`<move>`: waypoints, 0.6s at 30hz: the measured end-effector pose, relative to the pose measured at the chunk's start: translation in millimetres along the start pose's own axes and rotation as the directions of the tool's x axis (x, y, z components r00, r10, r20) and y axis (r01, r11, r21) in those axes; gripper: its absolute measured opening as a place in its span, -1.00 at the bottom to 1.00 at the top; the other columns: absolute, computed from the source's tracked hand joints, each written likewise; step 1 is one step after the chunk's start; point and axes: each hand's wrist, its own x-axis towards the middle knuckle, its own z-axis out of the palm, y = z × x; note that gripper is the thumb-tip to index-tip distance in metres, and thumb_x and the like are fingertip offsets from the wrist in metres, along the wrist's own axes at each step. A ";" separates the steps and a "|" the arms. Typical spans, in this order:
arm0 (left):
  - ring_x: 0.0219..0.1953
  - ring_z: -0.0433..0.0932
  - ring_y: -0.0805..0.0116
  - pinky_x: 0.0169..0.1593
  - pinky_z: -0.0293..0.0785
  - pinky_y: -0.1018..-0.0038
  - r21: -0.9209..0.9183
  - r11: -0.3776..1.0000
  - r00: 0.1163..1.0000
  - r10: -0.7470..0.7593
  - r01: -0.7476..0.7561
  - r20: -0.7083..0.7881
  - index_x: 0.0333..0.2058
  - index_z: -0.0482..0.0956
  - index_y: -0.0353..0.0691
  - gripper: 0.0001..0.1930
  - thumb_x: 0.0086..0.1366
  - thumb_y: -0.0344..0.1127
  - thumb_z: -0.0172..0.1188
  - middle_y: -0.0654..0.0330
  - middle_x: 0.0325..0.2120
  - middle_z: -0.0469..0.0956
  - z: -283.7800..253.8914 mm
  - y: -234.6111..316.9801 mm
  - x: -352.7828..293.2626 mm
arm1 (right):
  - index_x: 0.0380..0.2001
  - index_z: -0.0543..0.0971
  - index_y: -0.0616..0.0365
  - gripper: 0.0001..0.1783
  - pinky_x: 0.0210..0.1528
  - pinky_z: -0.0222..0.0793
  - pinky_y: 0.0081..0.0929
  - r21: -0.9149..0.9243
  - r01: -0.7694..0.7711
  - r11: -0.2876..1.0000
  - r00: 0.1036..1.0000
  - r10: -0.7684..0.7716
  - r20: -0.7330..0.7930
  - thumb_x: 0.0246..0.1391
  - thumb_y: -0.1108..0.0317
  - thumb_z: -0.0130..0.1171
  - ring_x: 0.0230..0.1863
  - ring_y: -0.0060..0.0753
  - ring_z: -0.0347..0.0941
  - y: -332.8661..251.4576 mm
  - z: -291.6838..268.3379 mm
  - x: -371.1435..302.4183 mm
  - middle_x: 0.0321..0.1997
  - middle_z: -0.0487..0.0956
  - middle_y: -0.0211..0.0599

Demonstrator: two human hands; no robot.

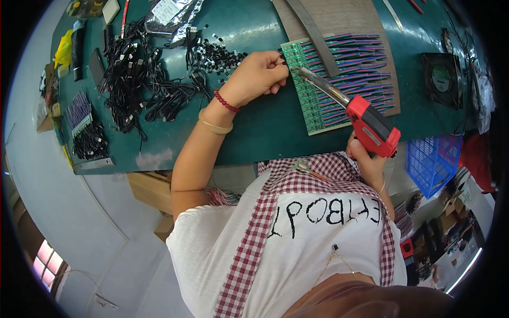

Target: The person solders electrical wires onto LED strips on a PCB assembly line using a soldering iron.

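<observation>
Left hand point(258, 74) curled into a loose fist at the left edge of the green circuit board point(310, 87), fingertips pinched on something small and dark there — too small to identify. Right hand point(366, 159) wrapped tight around the grip of a red soldering gun point(371, 126), held just off the near table edge, with the metal barrel angled up and left so the tip sits on the upper left part of the board, close beside the left fingertips. Board lying tilted on the green table mat point(254, 127), near its front edge, with rows of purple and dark wires point(360, 69) fanned out to its right over a brown backing sheet point(344, 18). A grey strip point(318, 34) laid across the board's top. Left of the hand, a scatter of small black parts point(220, 55), then a tangled heap of black cables point(140, 79) — crowded there, little free mat. Bare green mat only between the left forearm and the board's lower edge. Further left, a small bundle of purple wires point(79, 111) near the table's left edge. At right, a black fan point(441, 78) on the mat and a blue plastic basket point(432, 159) just past the table's front corner.
</observation>
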 end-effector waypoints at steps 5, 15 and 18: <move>-0.65 0.34 0.66 -0.60 0.22 0.73 0.007 1.000 1.000 0.013 -0.012 -0.004 -0.50 0.38 -0.23 -0.87 0.23 -0.35 0.02 0.33 -0.62 0.43 0.3 -1.8 -0.3 | -0.18 0.39 0.34 -0.70 -0.53 0.17 -0.65 0.060 0.027 0.998 0.998 -0.023 -0.063 0.02 0.40 0.10 -0.60 -0.59 0.29 -15.2 11.6 1.3 -0.61 0.40 -0.34; -0.65 0.34 0.67 -0.61 0.22 0.73 0.010 1.000 1.000 0.014 -0.014 -0.013 -0.49 0.38 -0.23 -0.87 0.22 -0.35 0.03 0.33 -0.63 0.43 1.5 -0.4 -0.7 | -0.23 0.44 0.29 -0.77 -0.52 0.26 -0.66 0.116 -0.042 0.992 0.998 0.047 -0.043 0.01 0.49 0.15 -0.57 -0.65 0.34 -15.7 10.3 4.3 -0.54 0.45 -0.41; -0.65 0.34 0.67 -0.61 0.22 0.73 0.010 1.000 1.000 0.011 -0.010 -0.021 -0.49 0.38 -0.23 -0.87 0.22 -0.35 0.03 0.32 -0.63 0.43 1.6 -0.8 -0.4 | -0.16 0.37 0.32 -0.67 -0.55 0.14 -0.65 0.038 -0.023 0.999 0.998 0.025 -0.053 0.03 0.36 0.11 -0.62 -0.61 0.26 -12.8 11.0 2.0 -0.63 0.37 -0.37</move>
